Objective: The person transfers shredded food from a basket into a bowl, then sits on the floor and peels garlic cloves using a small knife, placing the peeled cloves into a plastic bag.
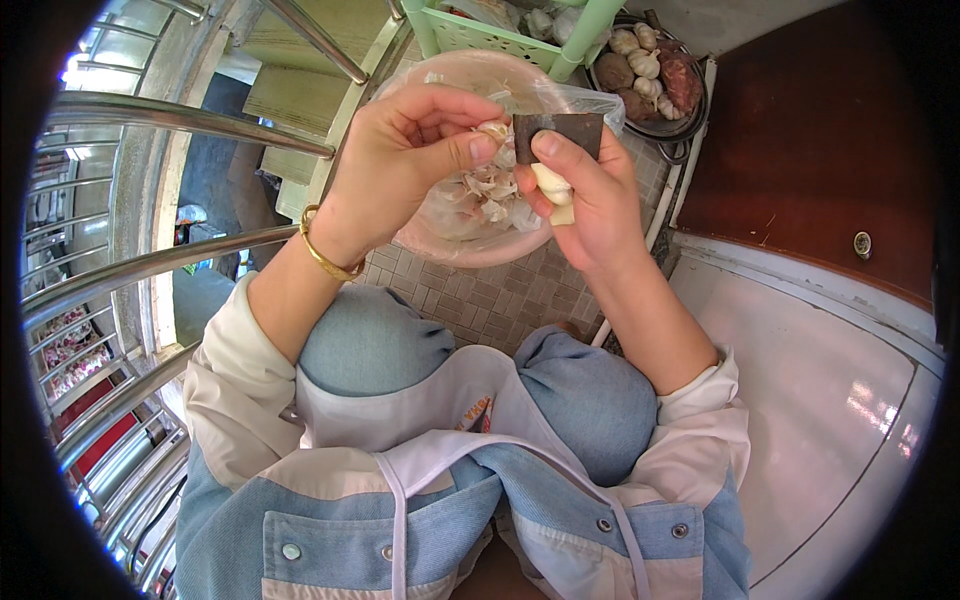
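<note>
My left hand (409, 150) pinches a garlic clove (495, 133) between thumb and fingertips; some papery skin seems to be on it. In my right hand (592, 187) is a small knife with a dark, squarish blade (559, 133). My right thumb presses on the blade's flat side. Peeled garlic (553, 184) is tucked in the same hand, below the blade. Both hands are over a pink basin (450, 255) lined with clear plastic. Loose garlic skins (487, 191) lie in it. The blade's edge is close to the clove; whether they touch I cannot tell.
A green plastic rack (491, 34) holding bagged items stands behind the basin. Right of it, a dark pan (701, 124) holds garlic bulbs (645, 64) and sweet potatoes (681, 79). Metal railings (195, 120) run along the left. A brown cabinet door (810, 150) is at right.
</note>
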Demonstrator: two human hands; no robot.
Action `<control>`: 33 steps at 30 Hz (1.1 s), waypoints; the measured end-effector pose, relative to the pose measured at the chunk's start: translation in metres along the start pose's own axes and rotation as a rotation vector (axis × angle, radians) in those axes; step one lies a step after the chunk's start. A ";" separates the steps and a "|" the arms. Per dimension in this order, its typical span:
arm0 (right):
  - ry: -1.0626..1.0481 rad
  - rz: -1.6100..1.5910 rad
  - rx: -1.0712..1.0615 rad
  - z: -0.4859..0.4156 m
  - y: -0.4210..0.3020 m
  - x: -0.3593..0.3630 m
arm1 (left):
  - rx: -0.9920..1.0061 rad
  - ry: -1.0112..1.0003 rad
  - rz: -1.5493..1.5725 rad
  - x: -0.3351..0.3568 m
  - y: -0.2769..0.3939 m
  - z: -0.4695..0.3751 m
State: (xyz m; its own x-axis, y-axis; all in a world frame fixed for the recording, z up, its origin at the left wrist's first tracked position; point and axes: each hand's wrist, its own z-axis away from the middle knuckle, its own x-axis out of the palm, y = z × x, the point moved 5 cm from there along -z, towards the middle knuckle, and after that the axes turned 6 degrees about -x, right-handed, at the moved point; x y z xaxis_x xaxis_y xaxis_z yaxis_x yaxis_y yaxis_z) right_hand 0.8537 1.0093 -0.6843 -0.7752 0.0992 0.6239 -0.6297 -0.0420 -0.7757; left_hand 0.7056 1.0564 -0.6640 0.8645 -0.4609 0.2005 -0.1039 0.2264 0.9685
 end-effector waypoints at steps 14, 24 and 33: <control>0.134 0.189 0.045 -0.002 0.003 -0.013 | 0.077 0.081 -0.167 -0.003 0.001 0.002; 0.029 0.284 -0.019 0.003 -0.003 0.001 | 0.241 0.146 -0.692 0.007 0.020 0.011; 0.143 0.127 -0.025 -0.003 0.000 -0.011 | 0.257 0.127 -0.331 0.010 0.014 0.006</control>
State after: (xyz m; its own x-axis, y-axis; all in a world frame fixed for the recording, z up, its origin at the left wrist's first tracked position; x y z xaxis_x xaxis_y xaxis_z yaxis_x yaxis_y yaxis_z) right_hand 0.8619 1.0108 -0.6914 -0.8320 0.2354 0.5023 -0.5245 -0.0389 -0.8505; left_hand 0.7093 1.0496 -0.6478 0.9239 -0.3597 -0.1307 0.0834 -0.1440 0.9861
